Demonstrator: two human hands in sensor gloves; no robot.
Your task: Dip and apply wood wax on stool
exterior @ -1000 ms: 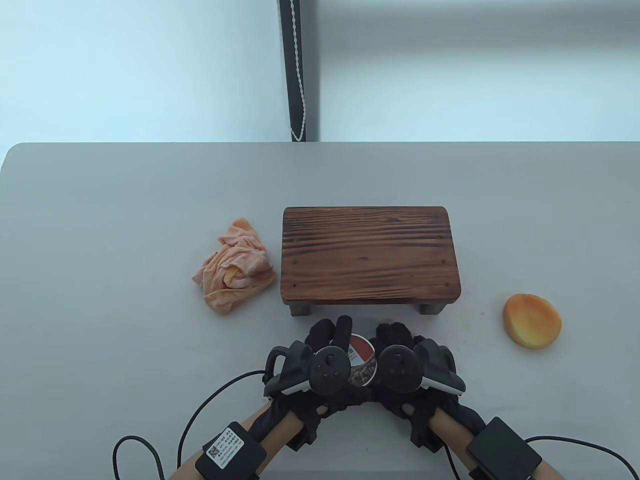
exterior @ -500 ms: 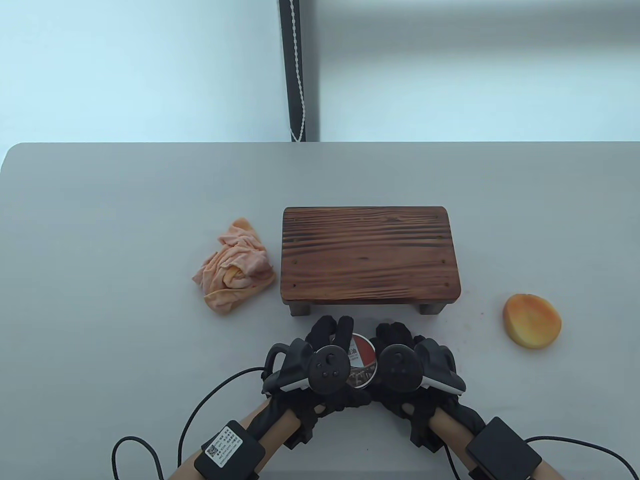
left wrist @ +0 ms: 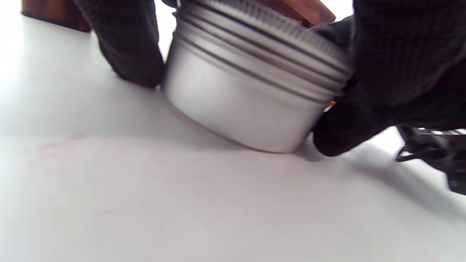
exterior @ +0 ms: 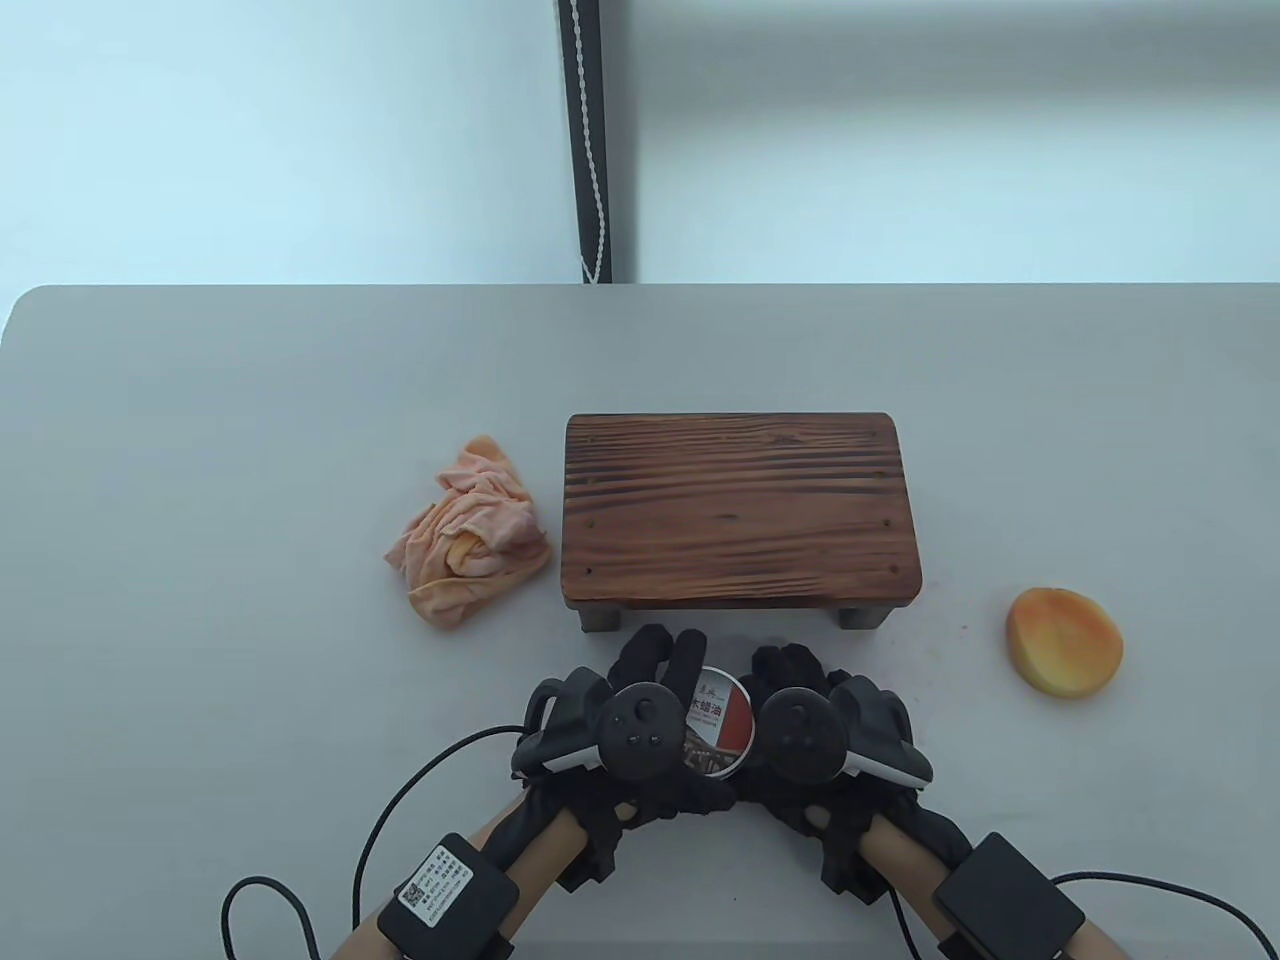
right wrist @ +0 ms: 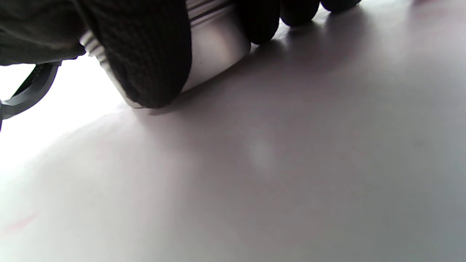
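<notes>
A round silver wax tin (exterior: 720,733) with a red and white label on its lid stands on the table just in front of the dark wooden stool (exterior: 740,508). My left hand (exterior: 650,690) grips the tin from the left and my right hand (exterior: 795,690) grips it from the right. In the left wrist view the tin (left wrist: 247,94) shows its ribbed lid closed, with gloved fingers (left wrist: 127,47) against its side. In the right wrist view a gloved thumb (right wrist: 145,54) presses on the tin's wall (right wrist: 218,43).
A crumpled orange cloth (exterior: 470,535) lies left of the stool. A round orange sponge (exterior: 1063,640) lies at the right. Cables (exterior: 400,820) trail from both wrists at the table's (exterior: 200,450) front edge.
My left hand and wrist have shifted a little to the left, so more of the lid's label shows. The right hand and the tin stay where they were.
</notes>
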